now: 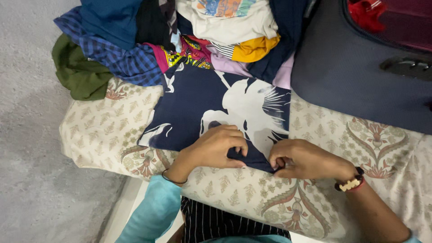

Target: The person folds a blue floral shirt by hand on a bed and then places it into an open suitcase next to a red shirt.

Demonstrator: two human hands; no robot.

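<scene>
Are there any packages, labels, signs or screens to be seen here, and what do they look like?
No packages, labels, signs or screens show.
Cream garment: top of the clothes pile, with a colourful printed picture.
Navy cloth: on the patterned bed cover, with large white shapes; left hand and right hand pinch its near edge.
Dark blue suitcase: upper right.

We see our left hand (215, 149) and right hand (302, 159) pinching the near hem of a navy cloth with white bird print (216, 105) on a beige patterned mattress (103, 130). A heap of mixed clothes (180, 36) lies at twelve o'clock, a dark-blue fabric suitcase (351, 76) at two.
</scene>
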